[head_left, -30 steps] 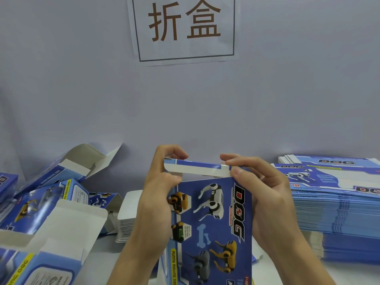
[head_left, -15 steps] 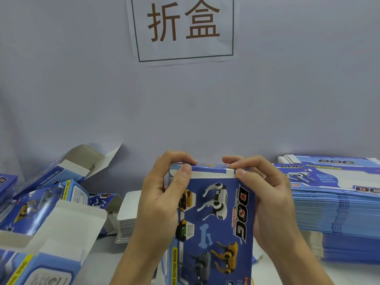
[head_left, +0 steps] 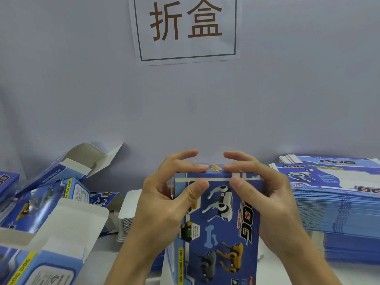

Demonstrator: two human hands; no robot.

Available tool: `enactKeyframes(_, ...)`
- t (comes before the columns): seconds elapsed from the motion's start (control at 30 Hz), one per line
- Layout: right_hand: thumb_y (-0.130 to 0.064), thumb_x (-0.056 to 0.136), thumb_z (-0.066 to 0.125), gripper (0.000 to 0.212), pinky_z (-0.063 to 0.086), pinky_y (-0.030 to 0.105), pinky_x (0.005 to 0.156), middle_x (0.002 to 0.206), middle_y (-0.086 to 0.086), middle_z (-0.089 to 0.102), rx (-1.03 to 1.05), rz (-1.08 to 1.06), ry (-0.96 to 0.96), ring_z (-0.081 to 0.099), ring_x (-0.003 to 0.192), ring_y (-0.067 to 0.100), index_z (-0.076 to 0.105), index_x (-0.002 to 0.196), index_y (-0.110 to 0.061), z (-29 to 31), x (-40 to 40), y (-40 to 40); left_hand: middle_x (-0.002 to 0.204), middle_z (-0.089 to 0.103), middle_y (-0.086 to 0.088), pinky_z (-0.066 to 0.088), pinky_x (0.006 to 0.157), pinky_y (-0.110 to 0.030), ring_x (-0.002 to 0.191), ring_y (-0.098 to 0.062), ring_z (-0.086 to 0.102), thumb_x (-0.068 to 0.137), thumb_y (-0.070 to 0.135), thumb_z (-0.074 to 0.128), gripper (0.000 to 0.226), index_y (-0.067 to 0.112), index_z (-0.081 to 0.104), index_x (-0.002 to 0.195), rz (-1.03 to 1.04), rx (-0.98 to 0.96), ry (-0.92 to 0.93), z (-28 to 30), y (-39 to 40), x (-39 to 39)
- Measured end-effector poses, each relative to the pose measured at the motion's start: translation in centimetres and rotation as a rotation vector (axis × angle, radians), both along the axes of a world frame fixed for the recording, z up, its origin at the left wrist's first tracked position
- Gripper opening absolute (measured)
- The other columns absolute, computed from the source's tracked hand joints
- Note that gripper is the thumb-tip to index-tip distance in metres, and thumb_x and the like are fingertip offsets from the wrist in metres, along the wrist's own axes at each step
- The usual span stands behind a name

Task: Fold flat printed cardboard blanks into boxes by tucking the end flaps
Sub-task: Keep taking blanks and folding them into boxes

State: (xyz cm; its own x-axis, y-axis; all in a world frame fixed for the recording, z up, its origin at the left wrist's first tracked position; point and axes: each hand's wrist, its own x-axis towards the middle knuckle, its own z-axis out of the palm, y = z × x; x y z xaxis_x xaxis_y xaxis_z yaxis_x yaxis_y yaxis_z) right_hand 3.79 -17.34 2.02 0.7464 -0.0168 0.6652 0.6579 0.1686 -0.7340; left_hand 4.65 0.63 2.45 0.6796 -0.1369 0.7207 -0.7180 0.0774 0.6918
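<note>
An upright blue box (head_left: 218, 225) printed with robot dogs and the word DOG stands in front of me at centre. My left hand (head_left: 164, 204) grips its upper left corner, thumb on the front face and fingers over the top flap. My right hand (head_left: 265, 198) grips the upper right corner the same way, thumb on the front and fingers curved over the top. The top flap lies folded down, and a thin white edge shows just below the top.
A tall stack of flat blue blanks (head_left: 339, 208) sits at the right. Several folded boxes with open flaps (head_left: 51, 212) lie at the left. A small stack of white cards (head_left: 128, 214) stands behind my left hand. A paper sign (head_left: 186, 27) hangs on the wall.
The raised white top flap has been pushed down into the box. Both hands have shifted on top of the box, with the fingers now over the closed end.
</note>
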Motion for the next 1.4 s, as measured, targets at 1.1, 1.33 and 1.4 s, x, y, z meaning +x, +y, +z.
enactKeyframes(1.1, -0.032, 0.065, 0.076, 0.016, 0.061, 0.036, 0.066, 0.114, -0.001, 0.071, 0.074, 0.013, 0.064, 0.072, 0.098, 0.025, 0.077, 0.079, -0.024, 0.1, 0.1, 0.6, 0.108, 0.074, 0.000, 0.058, 0.066, -0.022, 0.098, -0.018, 0.072, 0.093, 0.030, 0.051, 0.028, 0.015, 0.073, 0.091, 0.082, -0.326, 0.084, -0.6, -1.3, 0.7)
enactKeyframes(1.33, -0.022, 0.077, 0.079, 0.014, 0.059, 0.025, 0.061, 0.095, -0.009, 0.076, -0.020, -0.087, 0.015, 0.075, 0.082, 0.016, 0.075, 0.088, -0.030, 0.3, -0.1, 1.4, 0.098, 0.067, -0.001, 0.057, 0.055, -0.030, 0.080, -0.016, 0.071, 0.089, 0.025, 0.036, 0.029, 0.020, 0.061, 0.103, 0.243, -0.248, 0.056, -0.8, -2.2, 0.1)
enactKeyframes(1.4, -0.024, 0.079, 0.068, 0.014, 0.058, 0.025, 0.058, 0.093, -0.007, 0.076, -0.032, -0.081, 0.021, 0.075, 0.081, 0.020, 0.074, 0.087, -0.034, 0.3, -0.1, 1.4, 0.094, 0.066, 0.002, 0.056, 0.050, -0.036, 0.076, -0.021, 0.071, 0.090, 0.025, 0.034, 0.028, 0.018, 0.058, 0.104, 0.265, -0.237, 0.046, -0.7, -2.6, -0.2)
